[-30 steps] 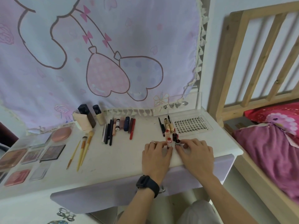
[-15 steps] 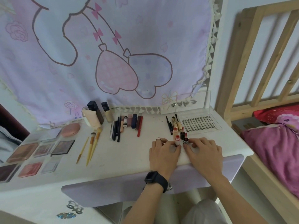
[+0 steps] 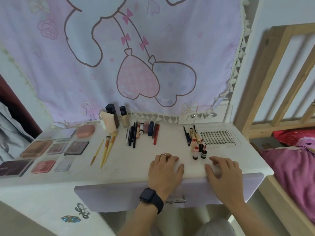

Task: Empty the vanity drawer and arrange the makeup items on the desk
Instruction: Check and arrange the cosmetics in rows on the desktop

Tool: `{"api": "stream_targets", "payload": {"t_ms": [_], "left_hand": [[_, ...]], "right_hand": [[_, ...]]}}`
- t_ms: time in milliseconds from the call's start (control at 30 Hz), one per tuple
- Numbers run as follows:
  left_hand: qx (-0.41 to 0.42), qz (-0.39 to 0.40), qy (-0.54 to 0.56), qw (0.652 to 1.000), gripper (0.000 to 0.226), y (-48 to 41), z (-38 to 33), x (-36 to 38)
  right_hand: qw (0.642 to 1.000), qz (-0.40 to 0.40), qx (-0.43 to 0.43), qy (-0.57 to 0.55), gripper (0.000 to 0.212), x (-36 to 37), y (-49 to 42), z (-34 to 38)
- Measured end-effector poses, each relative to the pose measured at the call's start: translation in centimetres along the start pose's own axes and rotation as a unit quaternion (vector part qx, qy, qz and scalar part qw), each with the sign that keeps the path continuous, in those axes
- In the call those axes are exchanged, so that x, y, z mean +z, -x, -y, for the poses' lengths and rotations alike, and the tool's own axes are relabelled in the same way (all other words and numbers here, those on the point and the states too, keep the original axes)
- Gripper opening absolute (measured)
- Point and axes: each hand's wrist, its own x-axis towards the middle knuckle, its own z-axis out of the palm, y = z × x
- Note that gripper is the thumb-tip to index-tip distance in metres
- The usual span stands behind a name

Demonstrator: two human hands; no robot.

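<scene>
left hand (image 3: 164, 169) rests on the desk (image 3: 136, 164) edge, fingers loose, holding nothing. right hand (image 3: 223, 171) likewise, empty. lip tubes (image 3: 198, 150) sit at one o'clock of the left, eleven of the right. drawer (image 3: 119, 196) front at six.

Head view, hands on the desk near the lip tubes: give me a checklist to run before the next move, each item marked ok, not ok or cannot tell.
1. Left hand free: ok, flat on the desk, holding nothing.
2. Right hand free: ok, fingers loosely curled, holding nothing.
3. Lip tubes clear of both hands: ok, grouped together, untouched.
4. Drawer emptied: cannot tell, its inside is hidden.
5. Brushes lined up: ok, side by side.
</scene>
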Motion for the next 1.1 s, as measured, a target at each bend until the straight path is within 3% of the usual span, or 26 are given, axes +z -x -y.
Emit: {"api": "stream_targets", "payload": {"t_ms": [133,267,500,867,1100], "left_hand": [[-0.068,0.022,-0.018,0.997,0.037,-1.0,4.1,-2.2],[-0.155,0.024,0.004,0.988,0.041,-3.3,6.1,-3.4],[-0.188,0.038,0.005,0.981,0.052,-6.8,5.7,-2.4],[-0.203,-0.021,0.042,0.978,0.033,-7.9,6.8,-1.0],[-0.223,-0.075,0.222,0.946,0.02,-6.6,7.2,-3.0]], "right_hand": [[0.988,-0.003,-0.151,-0.001,0.026,0.1,2.9,1.8],[0.972,0.058,-0.226,-0.01,0.022,2.2,2.8,5.2],[0.956,0.152,-0.234,0.088,0.047,6.4,1.4,7.8],[0.95,0.196,-0.211,0.119,0.054,5.7,1.7,8.3],[0.954,0.226,-0.175,0.088,0.054,4.9,1.4,8.8]]}}
